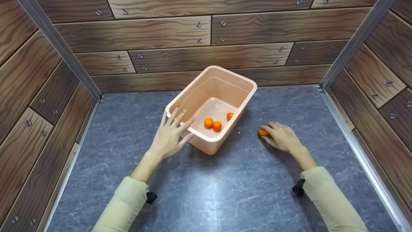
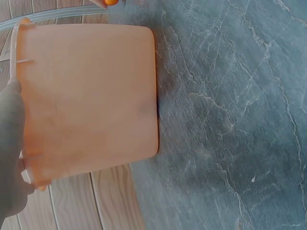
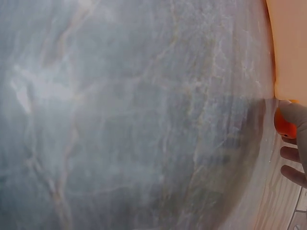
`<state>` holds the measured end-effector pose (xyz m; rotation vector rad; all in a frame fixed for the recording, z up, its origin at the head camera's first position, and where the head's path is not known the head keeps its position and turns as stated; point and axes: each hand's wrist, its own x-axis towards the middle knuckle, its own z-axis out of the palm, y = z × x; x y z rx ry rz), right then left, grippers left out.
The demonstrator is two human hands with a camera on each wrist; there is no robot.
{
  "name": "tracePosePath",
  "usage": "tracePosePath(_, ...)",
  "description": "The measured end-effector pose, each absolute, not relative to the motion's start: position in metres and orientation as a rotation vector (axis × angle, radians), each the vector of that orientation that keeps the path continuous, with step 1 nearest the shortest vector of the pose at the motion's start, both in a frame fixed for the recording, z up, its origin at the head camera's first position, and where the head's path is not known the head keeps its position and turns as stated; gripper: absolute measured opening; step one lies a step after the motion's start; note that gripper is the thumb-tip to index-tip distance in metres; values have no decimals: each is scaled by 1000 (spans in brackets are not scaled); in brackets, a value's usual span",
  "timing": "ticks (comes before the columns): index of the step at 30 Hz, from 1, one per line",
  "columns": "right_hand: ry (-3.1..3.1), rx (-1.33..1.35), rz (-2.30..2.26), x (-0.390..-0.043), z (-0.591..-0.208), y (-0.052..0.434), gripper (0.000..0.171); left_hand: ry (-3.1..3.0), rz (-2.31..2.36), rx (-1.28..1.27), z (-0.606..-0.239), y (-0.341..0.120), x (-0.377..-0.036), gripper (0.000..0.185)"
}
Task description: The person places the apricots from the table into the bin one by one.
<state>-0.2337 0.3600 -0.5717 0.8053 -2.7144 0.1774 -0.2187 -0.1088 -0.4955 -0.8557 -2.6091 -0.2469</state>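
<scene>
A peach-coloured plastic bin stands at an angle on the floor, with three small oranges lying on its bottom. My left hand rests over the bin's near left rim, fingers spread and fairly straight. In the left wrist view, part of that hand shows at the rim beside the bin's side wall. To the right of the bin, my right hand pinches another small orange between thumb and fingers, low over the floor. The right wrist view has this orange partly covered by the thumb.
The floor is blue-grey with a marbled pattern. Wood-plank-patterned panels enclose the back and both sides, with metal posts at the corners. The bin's far end is close to the back panel.
</scene>
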Motion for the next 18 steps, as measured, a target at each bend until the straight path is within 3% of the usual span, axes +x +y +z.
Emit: tracePosePath(18, -2587, 766, 183, -235, -541, 353, 42, -2630, -265, -858, -494, -109, -217, 57)
